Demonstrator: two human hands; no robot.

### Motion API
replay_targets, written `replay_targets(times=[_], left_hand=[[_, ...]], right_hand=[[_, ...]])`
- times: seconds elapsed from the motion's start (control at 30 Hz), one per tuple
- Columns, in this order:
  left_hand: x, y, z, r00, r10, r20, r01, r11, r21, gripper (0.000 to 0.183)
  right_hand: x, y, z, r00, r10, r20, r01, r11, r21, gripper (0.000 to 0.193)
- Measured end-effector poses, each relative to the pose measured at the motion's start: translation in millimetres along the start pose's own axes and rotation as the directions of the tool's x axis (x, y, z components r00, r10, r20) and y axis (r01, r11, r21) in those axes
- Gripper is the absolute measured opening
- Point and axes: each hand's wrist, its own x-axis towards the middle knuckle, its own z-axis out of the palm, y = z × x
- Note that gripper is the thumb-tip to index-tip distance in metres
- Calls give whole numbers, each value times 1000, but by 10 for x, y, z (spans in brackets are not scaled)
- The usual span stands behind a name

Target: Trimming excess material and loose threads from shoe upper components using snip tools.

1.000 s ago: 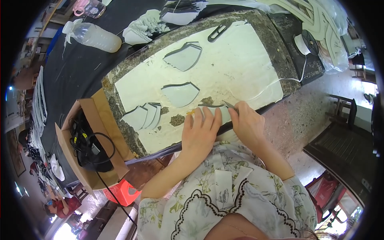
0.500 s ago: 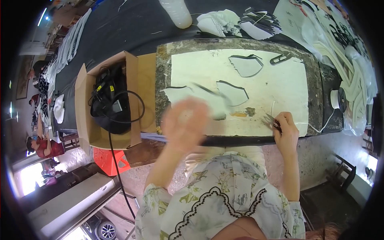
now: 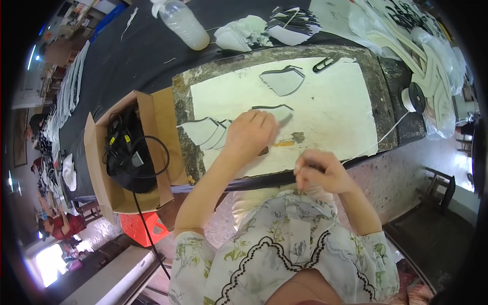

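Note:
My left hand [image 3: 251,133] is over the middle of the white board [image 3: 335,112], fingers bent down onto a small white fabric piece [image 3: 278,109] with a dark edge. Left of it, several similar pieces [image 3: 200,131] lie overlapped, partly under my hand. My right hand [image 3: 324,172] is raised at the board's front edge with its fingers curled in; what they hold is hidden and slightly blurred. A white cord [image 3: 389,133] runs from a spool [image 3: 413,97] toward that hand. Farther back lie another dark-edged piece [image 3: 282,81] and a small black tool [image 3: 325,64].
On the left stands an open cardboard box [image 3: 96,162] with a black device and cables. Behind the board are a bottle [image 3: 184,25] of whitish liquid and bundles of fabric pieces [image 3: 243,33]. Plastic-wrapped cream strips [image 3: 432,81] lie at the right. A red stool [image 3: 140,229] is below.
My left hand has moved onto the fabric piece and slowed. My right hand has come left and nearer to me; the small scissors seen in it before no longer show. The view has turned.

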Motion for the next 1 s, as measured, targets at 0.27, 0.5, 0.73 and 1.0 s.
replay_targets(times=[0.27,0.5,0.73,1.0], left_hand=[[-208,956,44,979,172,106,-165,984,-70,26],[-456,857,-75,998,-58,-28,51,978,-204,29],[-578,815,10,998,-57,38,65,973,-223,32],[-548,746,2,994,-110,-17,99,941,-325,31]], right_hand=[[129,-35,-429,917,-12,-400,62,992,112,12],[211,118,-585,927,36,-374,-141,956,-258,14],[626,110,-487,983,-70,-168,-79,668,-740,23],[630,91,-496,981,-71,-179,-80,696,-714,21]])
